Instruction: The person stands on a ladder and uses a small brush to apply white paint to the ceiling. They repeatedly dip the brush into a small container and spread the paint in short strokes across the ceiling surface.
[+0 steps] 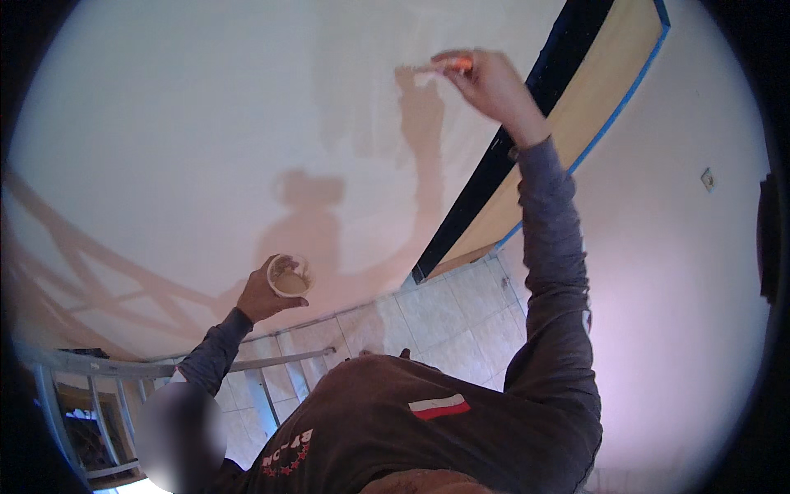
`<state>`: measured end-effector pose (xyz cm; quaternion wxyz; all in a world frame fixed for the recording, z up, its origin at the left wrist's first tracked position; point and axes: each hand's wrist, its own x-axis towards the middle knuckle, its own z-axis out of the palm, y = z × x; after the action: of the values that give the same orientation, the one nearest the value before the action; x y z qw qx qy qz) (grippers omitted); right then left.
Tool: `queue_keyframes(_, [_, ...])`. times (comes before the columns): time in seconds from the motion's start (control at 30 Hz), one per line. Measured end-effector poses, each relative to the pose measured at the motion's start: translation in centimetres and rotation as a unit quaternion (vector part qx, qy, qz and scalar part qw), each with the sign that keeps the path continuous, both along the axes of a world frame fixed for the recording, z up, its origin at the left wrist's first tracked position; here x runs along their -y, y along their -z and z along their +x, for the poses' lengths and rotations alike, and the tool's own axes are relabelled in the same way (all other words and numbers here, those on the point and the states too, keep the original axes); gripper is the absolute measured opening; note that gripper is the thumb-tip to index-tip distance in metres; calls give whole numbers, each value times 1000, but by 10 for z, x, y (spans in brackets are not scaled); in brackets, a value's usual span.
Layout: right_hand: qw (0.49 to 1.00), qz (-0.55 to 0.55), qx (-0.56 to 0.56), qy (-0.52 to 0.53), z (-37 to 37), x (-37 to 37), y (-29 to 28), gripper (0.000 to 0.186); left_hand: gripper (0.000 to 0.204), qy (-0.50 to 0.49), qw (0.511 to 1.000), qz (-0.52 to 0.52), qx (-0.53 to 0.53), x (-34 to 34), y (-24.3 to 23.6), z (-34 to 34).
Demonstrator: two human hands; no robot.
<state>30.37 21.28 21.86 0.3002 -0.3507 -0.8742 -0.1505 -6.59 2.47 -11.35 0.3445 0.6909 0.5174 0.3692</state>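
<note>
Room: pale wall [156, 140] before you; tiled floor [448, 309] below | Around: black-edged tan panel [568, 90] with blue tape [621, 104] behind your right wrist; ladder-like frame [284, 359] lower left | Fingers: your left hand [260, 295] curls round a cup [307, 270]; your right hand [494, 86] pinches a brush [424, 68] at the wall

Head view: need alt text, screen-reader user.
A person's right hand holds what looks like an orange-handled brush near a pale wall; the left hand grips a cup of beige mixture. At right, a black-edged tan strip slants toward a tiled floor.
</note>
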Motion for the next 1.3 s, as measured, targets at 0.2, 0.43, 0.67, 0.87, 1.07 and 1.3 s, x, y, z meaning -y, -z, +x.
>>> queue_keyframes(0.2, [992, 102, -74, 30, -45, 38, -101, 21, 91, -19, 1000, -5, 10, 8, 0, -3])
queue_keyframes(0.43, [903, 423, -68, -23, -68, 28, -58, 19, 94, -6, 1000, 4, -15, 1, -1, -3])
queue_keyframes(0.67, [970, 234, -54, 31, -55, 29, 134, 38, 97, -5, 1000, 5, -24, 2, 6, -6])
queue_keyframes(0.87, [993, 50, -103, 7, -53, 58, 300, 39, 101, 7, 1000, 14, 14, 3, 3, -8])
queue_keyframes(1.07, [982, -177, -43, -43, -68, 68, 303, 27, 99, 4, 999, 22, 39, 1, 5, -12])
queue_keyframes(1.3, [999, -34, -15, -35, -91, 41, 206, 23, 102, -21, 999, 40, 5, -1, 3, -16])
